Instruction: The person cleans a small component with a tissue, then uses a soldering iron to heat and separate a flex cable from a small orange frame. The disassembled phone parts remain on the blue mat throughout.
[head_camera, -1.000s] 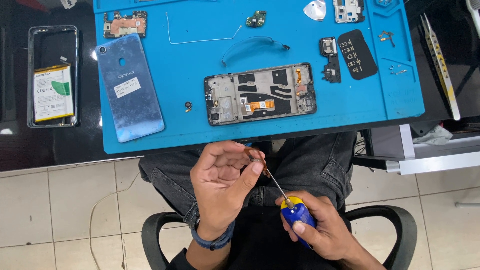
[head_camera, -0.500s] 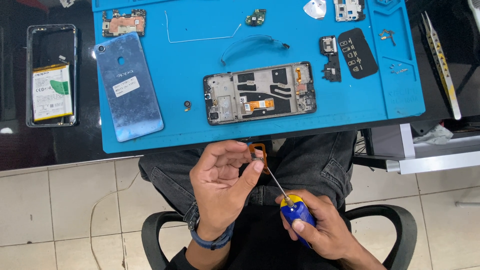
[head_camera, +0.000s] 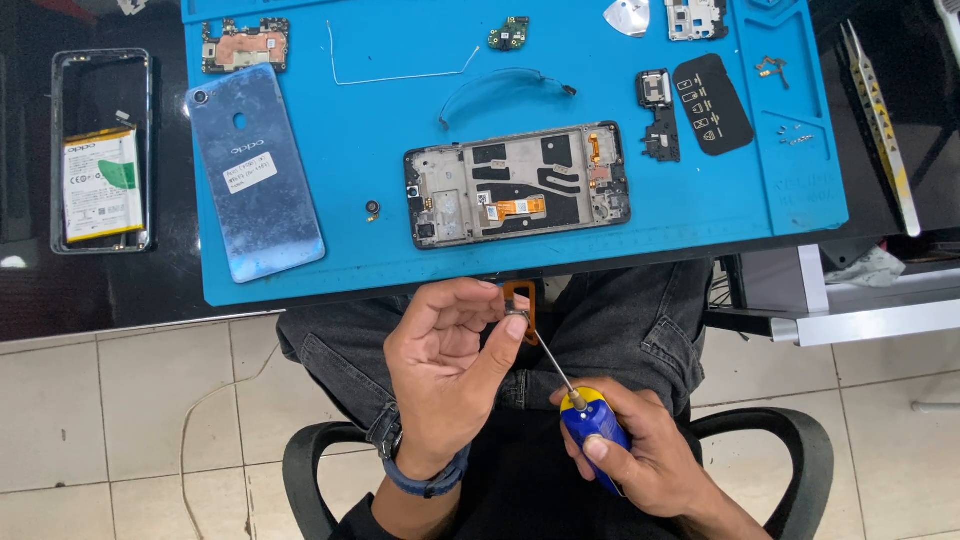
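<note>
small part pinched over the lap, screwdriver tip against it

while pinched between thumb and fingertips of the left hand, small orange-and-metal part held above the lap, just below the near edge of the blue work mat. left palm turned up and toward the camera, fingers curled tight around the part, dark wristband at the wrist. right hand lower and to the right, closed firmly on the blue-and-yellow handle of a screwdriver; thin shaft slanted up and left, tip meeting the part or just beside it, exact contact too small to tell.

both hands off the table, over dark jeans and the black chair; open tile floor to either side, mat edge close above the part.

on the mat, nearest the hands: opened phone frame, lying flat, orange flex strip and small boards seated inside it. left of it a tiny round piece, then a blue phone back cover face up. further up: circuit board, thin white wire, curved dark cable, small green board. toward the right: black plastic pieces, tiny screws in the mat's side strip. off the mat at far left, a second phone frame holding a battery; at far right, tweezers on the dark tabletop.
</note>
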